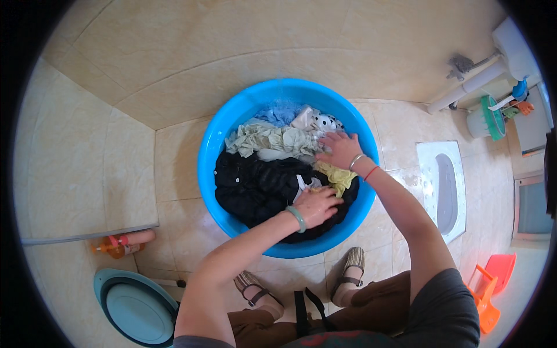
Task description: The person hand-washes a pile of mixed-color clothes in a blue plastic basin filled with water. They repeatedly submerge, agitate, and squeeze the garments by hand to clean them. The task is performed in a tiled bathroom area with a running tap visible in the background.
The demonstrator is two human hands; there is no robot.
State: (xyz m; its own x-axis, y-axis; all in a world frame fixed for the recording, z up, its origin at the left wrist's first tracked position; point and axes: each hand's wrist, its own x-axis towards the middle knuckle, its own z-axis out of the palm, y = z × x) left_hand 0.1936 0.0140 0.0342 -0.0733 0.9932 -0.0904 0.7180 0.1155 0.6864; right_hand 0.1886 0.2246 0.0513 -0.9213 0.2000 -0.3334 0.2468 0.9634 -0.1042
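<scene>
A large round blue basin (213, 142) stands in front of my feet, heaped with wet-looking laundry. My left hand (317, 207), a pale green bangle at its wrist, rests on a black garment (249, 180) with its fingers stretched beside a yellow cloth (336, 176). Above it, my right hand (342, 152) lies with spread fingers at the right of a crumpled pale grey-green cloth (272, 139); it wears a silver bangle and a red string. Farther back in the basin are a light blue cloth (279, 112) and a white cloth with black dots (326, 122).
A squat toilet (445, 191) is set in the tiled floor at right, with a white-and-green bucket (480, 123) beyond it. Orange and red plastic tools (499, 272) lie lower right. Pump bottles (125, 243) and a grey-blue collapsible basin (139, 310) are at lower left. Tiled walls stand behind and left.
</scene>
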